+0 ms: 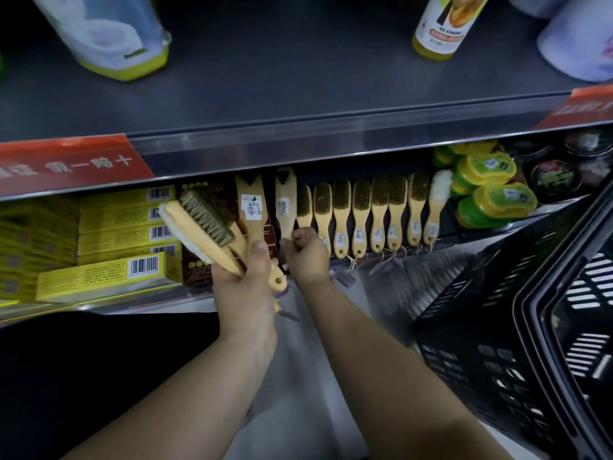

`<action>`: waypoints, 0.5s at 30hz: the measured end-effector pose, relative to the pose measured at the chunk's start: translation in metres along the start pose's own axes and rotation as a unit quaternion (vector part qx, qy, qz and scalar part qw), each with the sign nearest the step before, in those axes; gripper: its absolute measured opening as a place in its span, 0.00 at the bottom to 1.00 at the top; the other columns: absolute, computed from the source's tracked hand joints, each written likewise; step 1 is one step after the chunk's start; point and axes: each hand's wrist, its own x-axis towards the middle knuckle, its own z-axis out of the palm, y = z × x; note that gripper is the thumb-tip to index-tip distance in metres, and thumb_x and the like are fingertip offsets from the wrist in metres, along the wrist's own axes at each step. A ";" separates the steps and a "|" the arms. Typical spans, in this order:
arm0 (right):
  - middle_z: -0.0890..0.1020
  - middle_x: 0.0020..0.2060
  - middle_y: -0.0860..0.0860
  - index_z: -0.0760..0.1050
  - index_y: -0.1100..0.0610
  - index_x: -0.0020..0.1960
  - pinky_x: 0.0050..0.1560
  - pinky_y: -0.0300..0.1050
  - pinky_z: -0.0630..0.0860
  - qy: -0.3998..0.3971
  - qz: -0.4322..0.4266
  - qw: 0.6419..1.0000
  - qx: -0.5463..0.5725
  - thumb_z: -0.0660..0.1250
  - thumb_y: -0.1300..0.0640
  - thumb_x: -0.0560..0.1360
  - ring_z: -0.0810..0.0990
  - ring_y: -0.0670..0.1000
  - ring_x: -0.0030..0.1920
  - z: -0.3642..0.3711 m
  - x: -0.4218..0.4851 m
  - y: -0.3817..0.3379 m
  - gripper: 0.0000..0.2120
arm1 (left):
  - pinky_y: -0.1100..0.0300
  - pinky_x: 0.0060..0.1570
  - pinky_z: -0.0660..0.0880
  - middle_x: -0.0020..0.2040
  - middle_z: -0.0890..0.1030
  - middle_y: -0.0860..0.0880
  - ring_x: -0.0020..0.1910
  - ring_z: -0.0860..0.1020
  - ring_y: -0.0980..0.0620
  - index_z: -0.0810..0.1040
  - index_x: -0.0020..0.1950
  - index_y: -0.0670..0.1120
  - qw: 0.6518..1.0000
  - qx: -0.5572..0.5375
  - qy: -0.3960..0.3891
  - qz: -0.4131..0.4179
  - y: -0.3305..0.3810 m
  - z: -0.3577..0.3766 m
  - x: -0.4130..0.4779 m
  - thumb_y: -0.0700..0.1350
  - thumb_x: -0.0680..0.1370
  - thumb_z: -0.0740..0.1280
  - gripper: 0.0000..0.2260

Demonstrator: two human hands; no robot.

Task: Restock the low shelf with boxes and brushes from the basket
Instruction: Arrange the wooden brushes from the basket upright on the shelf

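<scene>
My left hand grips a bunch of wooden-handled brushes in front of the low shelf; their bristles point up and left. My right hand is closed on the handle of one wooden brush that stands on end at the left of a row of several brushes on the low shelf. Stacked yellow boxes fill the shelf's left part, with brown boxes beside them. The black basket stands at the right; its inside is not visible.
Green and yellow tubs and dark round tins sit on the low shelf's right part. The upper shelf overhangs, carrying a toilet-cleaner pack, a yellow bottle and white rolls. Red price strips line its edge.
</scene>
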 end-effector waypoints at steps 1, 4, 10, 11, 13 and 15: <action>0.80 0.41 0.53 0.73 0.63 0.53 0.42 0.39 0.69 0.003 0.000 1.000 -0.012 0.67 0.59 0.75 0.78 0.55 0.46 0.001 -0.001 0.002 0.10 | 0.69 0.25 0.73 0.37 0.80 0.55 0.29 0.78 0.64 0.75 0.54 0.48 1.000 0.001 0.002 0.000 -0.001 0.000 0.000 0.47 0.75 0.69 0.09; 0.82 0.47 0.59 0.73 0.61 0.54 0.43 0.43 0.71 -0.001 -0.006 0.998 -0.067 0.66 0.60 0.75 0.79 0.58 0.48 0.002 0.000 0.003 0.09 | 0.66 0.26 0.75 0.37 0.80 0.56 0.30 0.79 0.64 0.75 0.53 0.50 1.000 0.003 -0.001 0.001 -0.001 0.001 -0.003 0.48 0.76 0.68 0.08; 0.76 0.54 0.58 0.77 0.61 0.56 0.48 0.43 0.71 -0.008 -0.031 0.994 -0.105 0.61 0.57 0.79 0.78 0.59 0.49 -0.012 -0.005 -0.015 0.11 | 0.63 0.29 0.74 0.38 0.81 0.53 0.32 0.80 0.62 0.76 0.53 0.48 1.000 0.005 -0.016 -0.011 0.002 0.008 -0.010 0.47 0.76 0.68 0.07; 0.79 0.50 0.58 0.78 0.61 0.52 0.45 0.41 0.72 0.000 -0.021 0.999 -0.050 0.59 0.56 0.79 0.79 0.57 0.46 -0.020 -0.008 -0.021 0.12 | 0.62 0.31 0.75 0.40 0.81 0.52 0.33 0.80 0.61 0.77 0.53 0.47 1.000 0.001 -0.017 -0.012 0.002 0.009 -0.010 0.46 0.75 0.68 0.08; 0.82 0.36 0.53 0.81 0.56 0.41 0.36 0.36 0.74 -0.050 0.030 0.993 0.104 0.59 0.48 0.79 0.80 0.51 0.37 -0.039 -0.020 -0.037 0.17 | 0.63 0.35 0.76 0.43 0.82 0.51 0.37 0.81 0.58 0.77 0.55 0.47 1.000 -0.001 -0.021 -0.013 0.002 0.011 -0.011 0.45 0.75 0.69 0.10; 0.82 0.31 0.50 0.81 0.52 0.36 0.35 0.37 0.75 -0.155 0.054 0.969 0.183 0.63 0.42 0.75 0.80 0.49 0.34 -0.057 -0.032 -0.048 0.18 | 0.66 0.29 0.74 0.43 0.82 0.50 0.36 0.80 0.58 0.78 0.54 0.47 0.999 0.002 -0.029 -0.016 0.000 0.013 -0.012 0.44 0.74 0.70 0.10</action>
